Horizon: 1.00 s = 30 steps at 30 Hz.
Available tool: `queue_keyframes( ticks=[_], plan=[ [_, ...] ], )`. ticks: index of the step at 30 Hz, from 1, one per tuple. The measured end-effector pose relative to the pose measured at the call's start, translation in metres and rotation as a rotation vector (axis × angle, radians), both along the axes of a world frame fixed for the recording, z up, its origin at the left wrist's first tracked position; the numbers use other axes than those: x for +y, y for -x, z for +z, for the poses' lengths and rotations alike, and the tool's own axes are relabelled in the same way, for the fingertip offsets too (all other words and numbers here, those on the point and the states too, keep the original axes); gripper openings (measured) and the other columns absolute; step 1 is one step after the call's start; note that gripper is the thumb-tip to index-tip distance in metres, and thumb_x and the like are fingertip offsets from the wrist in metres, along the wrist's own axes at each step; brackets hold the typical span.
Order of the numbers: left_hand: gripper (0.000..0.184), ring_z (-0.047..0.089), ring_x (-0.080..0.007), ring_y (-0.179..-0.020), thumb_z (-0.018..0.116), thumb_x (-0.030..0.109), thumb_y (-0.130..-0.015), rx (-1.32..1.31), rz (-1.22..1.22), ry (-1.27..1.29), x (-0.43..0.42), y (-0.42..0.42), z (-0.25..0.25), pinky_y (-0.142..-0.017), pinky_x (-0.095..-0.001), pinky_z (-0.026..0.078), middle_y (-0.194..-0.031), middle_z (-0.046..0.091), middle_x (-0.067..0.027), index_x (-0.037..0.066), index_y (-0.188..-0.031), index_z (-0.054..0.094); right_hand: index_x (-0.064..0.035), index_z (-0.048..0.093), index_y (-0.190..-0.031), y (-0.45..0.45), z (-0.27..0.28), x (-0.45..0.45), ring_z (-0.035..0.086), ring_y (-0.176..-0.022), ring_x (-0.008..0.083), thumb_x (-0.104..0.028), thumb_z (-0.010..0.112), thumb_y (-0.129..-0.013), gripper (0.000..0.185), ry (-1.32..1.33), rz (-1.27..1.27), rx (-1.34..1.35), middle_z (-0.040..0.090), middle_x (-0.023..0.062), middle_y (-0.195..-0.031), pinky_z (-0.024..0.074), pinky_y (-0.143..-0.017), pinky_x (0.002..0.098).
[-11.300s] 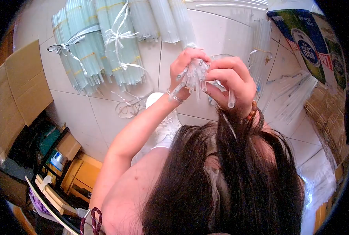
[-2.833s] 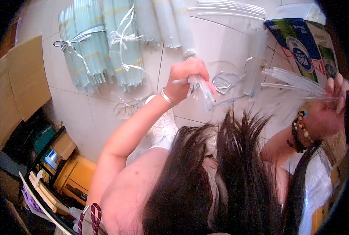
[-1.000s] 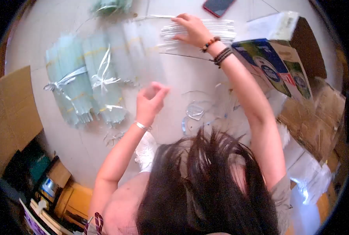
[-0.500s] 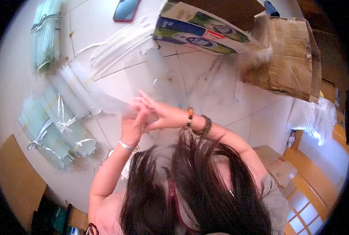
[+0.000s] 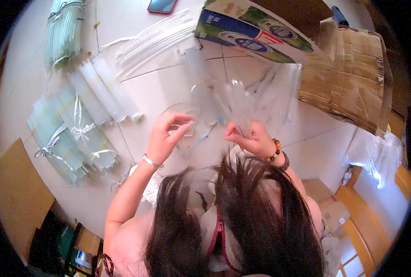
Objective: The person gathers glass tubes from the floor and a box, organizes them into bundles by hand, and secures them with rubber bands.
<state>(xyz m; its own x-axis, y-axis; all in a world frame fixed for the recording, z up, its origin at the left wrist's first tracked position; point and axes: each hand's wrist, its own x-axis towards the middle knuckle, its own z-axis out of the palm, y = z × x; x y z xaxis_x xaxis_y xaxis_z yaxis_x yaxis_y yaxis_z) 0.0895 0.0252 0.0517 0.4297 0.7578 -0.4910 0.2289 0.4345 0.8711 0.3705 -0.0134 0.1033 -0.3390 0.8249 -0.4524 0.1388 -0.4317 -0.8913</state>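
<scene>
My right hand [image 5: 252, 137] is closed round a small bunch of clear tubes [image 5: 238, 104], which point up and away from me. To its left my left hand [image 5: 169, 131] is raised above the floor, thumb and fingers apart and nothing seen between them. A loose bunch of clear tubes [image 5: 204, 87] lies on the floor beyond the hands, with a blue strip [image 5: 203, 139] nearer to me. White banded bundles [image 5: 105, 90] and pale green bundles tied with white ribbon [image 5: 71, 134] lie on the left.
A tied green bundle [image 5: 64, 34] lies at the upper left, long white tubes [image 5: 157, 41] and a phone [image 5: 162, 5] at the top. A printed carton [image 5: 251, 34] and a brown cardboard piece [image 5: 341, 78] stand on the right. Loose clear tubes [image 5: 281, 92] lie below the carton.
Half a second ago my hands were together by the bundles' end; now they are apart, and my right hand has moved right with clear tubes. My earlier reach to the white tubes has ended.
</scene>
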Motion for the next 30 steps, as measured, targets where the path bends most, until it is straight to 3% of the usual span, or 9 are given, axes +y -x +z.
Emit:
queue_keyframes(
  ticks=[5, 9, 12, 15, 16, 19, 22, 25, 30],
  plan=[
    [0.036, 0.065, -0.0180, -0.103, 0.073, 0.015, -0.085, -0.036, -0.136, -0.093, 0.000, -0.001, 0.015, -0.090, -0.0322, 0.053, -0.117, 0.066, -0.0076, 0.007, -0.119, 0.067, -0.0052, 0.066, -0.103, 0.014, 0.000, 0.009, 0.052, -0.066, 0.0052, -0.023, 0.073, -0.092, 0.021, -0.067, 0.150, 0.018, 0.062, -0.0012, -0.077, 0.0443, -0.060, 0.0245],
    [0.048, 0.060, -0.0256, -0.119, 0.076, 0.022, -0.083, -0.271, -0.241, -0.312, -0.005, -0.011, 0.033, -0.101, -0.0384, 0.048, -0.133, 0.060, -0.0089, 0.009, -0.126, 0.064, -0.0045, 0.065, -0.106, 0.056, -0.014, 0.008, 0.061, -0.075, 0.0135, -0.021, 0.073, -0.091, 0.023, -0.058, 0.249, 0.026, 0.065, 0.0029, -0.084, 0.0501, -0.069, 0.0320],
    [0.050, 0.061, -0.0257, -0.118, 0.076, 0.034, -0.084, -0.462, 0.052, 0.145, -0.022, -0.015, 0.022, -0.102, -0.0366, 0.046, -0.130, 0.064, -0.0104, 0.010, -0.126, 0.066, -0.0045, 0.062, -0.115, 0.096, -0.040, -0.004, 0.069, -0.087, 0.0320, -0.020, 0.070, -0.090, 0.031, -0.374, 0.322, 0.229, 0.069, 0.0138, -0.093, 0.0530, -0.078, 0.0404],
    [0.049, 0.065, -0.0243, -0.113, 0.071, 0.043, -0.086, 0.349, -0.444, 0.428, -0.032, 0.039, 0.008, -0.099, -0.0332, 0.047, -0.118, 0.069, -0.0130, 0.012, -0.124, 0.069, -0.0010, 0.055, -0.107, 0.109, -0.042, -0.011, 0.066, -0.078, 0.0385, -0.016, 0.070, -0.089, 0.028, -0.234, 0.431, -0.158, 0.066, 0.0171, -0.082, 0.0515, -0.067, 0.0419],
    [0.045, 0.068, -0.0259, -0.104, 0.067, 0.048, -0.088, 0.191, -0.344, 0.284, -0.041, 0.052, 0.019, -0.093, -0.0329, 0.049, -0.109, 0.072, -0.0159, 0.011, -0.113, 0.074, -0.0025, 0.052, -0.104, 0.112, -0.058, -0.021, 0.064, -0.081, 0.0417, -0.018, 0.069, -0.088, 0.028, -0.239, 0.548, -0.306, 0.065, 0.0215, -0.085, 0.0511, -0.067, 0.0455],
    [0.037, 0.068, -0.0279, -0.094, 0.070, 0.043, -0.087, 0.582, -1.007, 0.321, -0.047, 0.078, 0.032, -0.087, -0.0380, 0.051, -0.104, 0.071, -0.0154, 0.010, -0.104, 0.074, -0.0049, 0.051, -0.103, 0.133, -0.080, -0.047, 0.065, -0.080, 0.0407, -0.022, 0.068, -0.089, 0.028, -0.259, 0.628, -0.422, 0.065, 0.0193, -0.084, 0.0506, -0.065, 0.0483],
    [0.037, 0.065, -0.0279, -0.093, 0.075, 0.035, -0.080, 0.629, -0.655, -0.089, -0.096, 0.093, 0.032, -0.086, -0.0403, 0.050, -0.102, 0.067, -0.0133, 0.010, -0.106, 0.068, -0.0063, 0.051, -0.103, 0.151, -0.112, -0.073, 0.068, -0.082, 0.0397, -0.022, 0.064, -0.089, 0.025, -0.297, 0.745, -0.520, 0.066, 0.0193, -0.090, 0.0533, -0.066, 0.0492],
    [0.042, 0.061, -0.0294, -0.104, 0.075, 0.020, -0.074, 0.605, -0.433, -0.815, -0.114, 0.096, -0.009, -0.084, -0.0404, 0.050, -0.107, 0.062, -0.0107, 0.010, -0.112, 0.060, -0.0084, 0.052, -0.103, 0.161, -0.127, -0.095, 0.070, -0.081, 0.0353, -0.018, 0.057, -0.091, 0.016, -0.274, 0.763, -0.681, 0.067, 0.0170, -0.089, 0.0547, -0.064, 0.0484],
    [0.037, 0.056, -0.0300, -0.099, 0.071, 0.012, -0.072, 0.552, -0.534, -0.685, -0.134, 0.097, -0.075, -0.085, -0.0416, 0.047, -0.100, 0.056, -0.0091, 0.009, -0.106, 0.057, -0.0102, 0.057, -0.086, 0.167, -0.140, -0.131, 0.062, -0.080, 0.0288, -0.015, 0.058, -0.085, 0.005, -0.542, 0.445, -0.767, 0.057, 0.0088, -0.083, 0.0513, -0.060, 0.0467]
  ],
)
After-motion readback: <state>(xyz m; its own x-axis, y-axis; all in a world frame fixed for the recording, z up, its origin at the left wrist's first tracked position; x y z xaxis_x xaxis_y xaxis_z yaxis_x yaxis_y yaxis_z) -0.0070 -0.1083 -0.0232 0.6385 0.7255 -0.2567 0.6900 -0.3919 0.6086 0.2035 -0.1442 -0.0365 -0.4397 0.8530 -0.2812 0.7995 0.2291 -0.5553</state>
